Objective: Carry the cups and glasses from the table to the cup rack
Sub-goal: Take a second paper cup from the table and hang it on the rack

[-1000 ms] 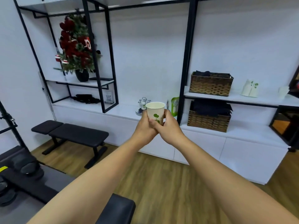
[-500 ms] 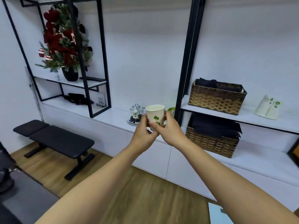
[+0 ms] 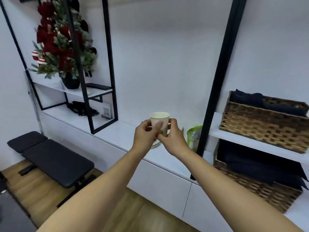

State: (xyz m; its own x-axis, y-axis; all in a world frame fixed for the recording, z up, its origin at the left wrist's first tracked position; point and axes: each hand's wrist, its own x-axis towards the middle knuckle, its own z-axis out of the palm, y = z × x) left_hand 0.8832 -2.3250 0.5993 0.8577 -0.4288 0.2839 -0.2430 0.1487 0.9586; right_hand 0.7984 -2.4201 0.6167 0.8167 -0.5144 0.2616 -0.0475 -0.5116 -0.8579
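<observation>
2 hands (image 3: 145,133) grip paper cup (image 3: 159,118), seemingly upright, mouth up.

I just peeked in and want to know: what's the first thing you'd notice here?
Right in the middle, the left hand and the right hand together hold a white paper cup with a green print, upright, in front of the long white counter. High on the left, a red and green flower arrangement in a black vase fills a shelf. On the right, a brown woven basket holding dark cloth sits on another shelf.
</observation>
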